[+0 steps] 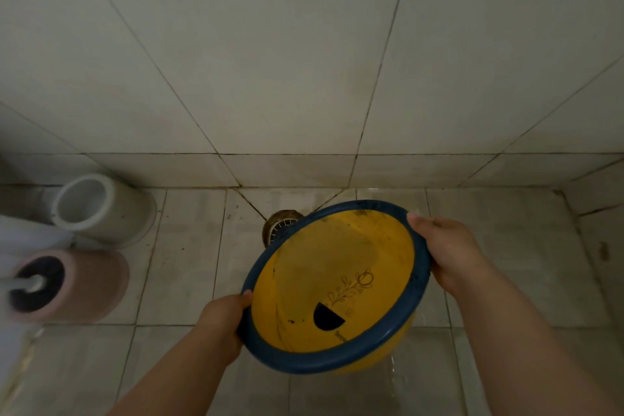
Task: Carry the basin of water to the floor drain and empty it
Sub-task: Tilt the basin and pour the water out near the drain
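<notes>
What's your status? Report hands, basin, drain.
Left hand and right hand grip the basin rim. Basin tilted, partly covering the floor drain. Path clear; pink brush holder stands apart at left.

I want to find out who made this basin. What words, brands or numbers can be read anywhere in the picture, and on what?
No text reads for certain.
On the basin, small print beside the flower drawing: too small to read.
On the basin, short word near the close rim: blurred, unreadable.
The black half-circle is a mark, not text.
Nothing written shows elsewhere.
</notes>
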